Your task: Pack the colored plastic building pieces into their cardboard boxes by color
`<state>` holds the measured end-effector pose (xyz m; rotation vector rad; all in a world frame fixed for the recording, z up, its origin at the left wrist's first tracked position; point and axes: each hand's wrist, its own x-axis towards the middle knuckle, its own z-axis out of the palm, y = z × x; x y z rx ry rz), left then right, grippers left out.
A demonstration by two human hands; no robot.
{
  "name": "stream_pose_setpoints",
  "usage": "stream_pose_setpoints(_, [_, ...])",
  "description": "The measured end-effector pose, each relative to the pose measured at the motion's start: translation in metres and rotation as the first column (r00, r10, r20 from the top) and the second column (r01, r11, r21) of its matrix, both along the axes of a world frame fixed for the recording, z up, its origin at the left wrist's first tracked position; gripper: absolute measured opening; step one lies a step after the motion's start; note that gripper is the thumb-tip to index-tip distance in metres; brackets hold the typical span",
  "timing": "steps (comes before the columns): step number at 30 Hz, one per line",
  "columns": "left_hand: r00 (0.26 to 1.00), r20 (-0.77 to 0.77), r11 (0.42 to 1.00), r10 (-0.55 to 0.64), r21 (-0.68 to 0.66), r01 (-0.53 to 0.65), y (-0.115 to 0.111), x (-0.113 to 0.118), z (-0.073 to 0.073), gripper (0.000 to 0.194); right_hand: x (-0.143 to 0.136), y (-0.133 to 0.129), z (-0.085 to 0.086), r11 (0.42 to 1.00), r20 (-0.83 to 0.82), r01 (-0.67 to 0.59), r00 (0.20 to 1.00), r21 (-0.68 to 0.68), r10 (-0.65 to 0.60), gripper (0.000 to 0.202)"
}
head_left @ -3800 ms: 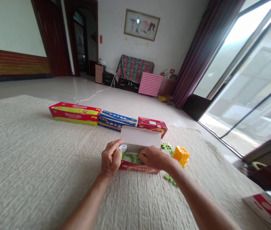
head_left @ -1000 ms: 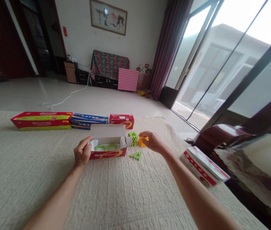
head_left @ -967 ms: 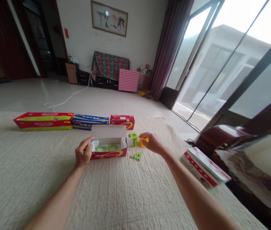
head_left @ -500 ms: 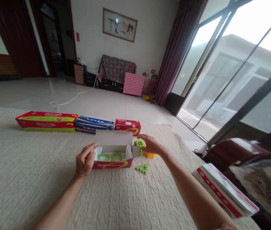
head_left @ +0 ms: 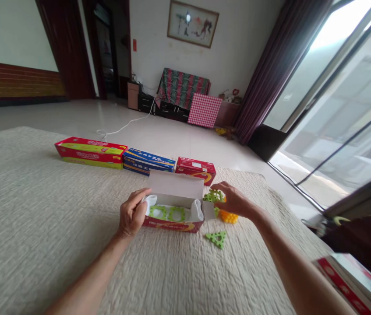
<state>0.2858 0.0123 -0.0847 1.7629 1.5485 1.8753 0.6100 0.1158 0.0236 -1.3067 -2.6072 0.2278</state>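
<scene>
My left hand (head_left: pixel 133 213) is closed on the left end of an open red cardboard box (head_left: pixel 172 225), thumb at the rim. Two green plastic pieces (head_left: pixel 176 214) with toothed edges lie in the box, between rolls of white material (head_left: pixel 197 210) at its two ends. Just right of the box, my right hand (head_left: pixel 236 200) has its thumb and fingers closed about a green lattice plastic building piece (head_left: pixel 213 196). Orange knobbly pieces (head_left: pixel 228 217) sit below that hand. A green triangular piece (head_left: pixel 217 239) lies flat on the quilted cover in front of them.
Behind the open box stand a red and yellow-green box (head_left: pixel 91 153), a blue box (head_left: pixel 149 161) and a smaller red box (head_left: pixel 196 168) in a row. A white and red box (head_left: pixel 352 280) is at the lower right. The textured cover (head_left: pixel 83 227) lies under everything.
The view has swung left, so the scene sits further right. My right hand's fingers have come down around the green lattice piece. My left hand stays on the box's left end.
</scene>
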Motion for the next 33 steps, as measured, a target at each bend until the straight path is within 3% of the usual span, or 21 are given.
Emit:
stream_pose_setpoints(4, [1.000,0.007,1.000,-0.010,0.015,0.009,0.000,0.000,0.000,0.035,-0.013,-0.020,0.026,0.992,-0.231,-0.050,0.970,0.119,0.077,0.045])
stream_pose_setpoints(7, [1.000,0.006,1.000,-0.018,0.024,0.018,0.000,0.000,0.000,0.035,-0.047,-0.044,0.038,0.979,-0.330,-0.204,0.923,0.023,0.200,0.044])
stream_pose_setpoints(10, [1.000,0.006,0.999,-0.017,0.028,0.017,0.001,0.001,0.000,0.036,-0.089,-0.061,0.036,0.953,-0.307,-0.293,0.916,-0.070,0.259,0.043])
stream_pose_setpoints(15, [1.000,0.010,0.999,-0.006,0.035,0.005,0.000,0.003,0.004,0.036,-0.133,-0.066,0.021,0.963,-0.157,-0.259,0.957,-0.069,0.246,0.037])
stream_pose_setpoints(21, [0.999,0.042,1.000,0.000,0.026,-0.001,0.000,0.006,0.005,0.035,-0.147,-0.069,0.015,0.977,-0.073,-0.212,0.975,-0.034,0.209,0.036])
stream_pose_setpoints(27, [0.998,0.068,1.000,0.002,0.021,-0.003,0.001,0.007,0.006,0.035,-0.147,-0.069,0.010,0.965,-0.215,-0.257,0.941,0.050,0.262,0.042])
stream_pose_setpoints(31, [0.998,0.055,0.999,0.005,0.045,-0.008,0.001,0.007,0.008,0.035,-0.136,-0.074,0.013,0.984,-0.301,-0.168,0.937,0.060,0.178,0.015])
stream_pose_setpoints(33, [0.999,0.046,0.999,0.010,0.045,-0.012,0.000,0.008,0.008,0.035,-0.133,-0.079,0.014,0.986,-0.297,-0.167,0.940,0.025,0.167,0.013])
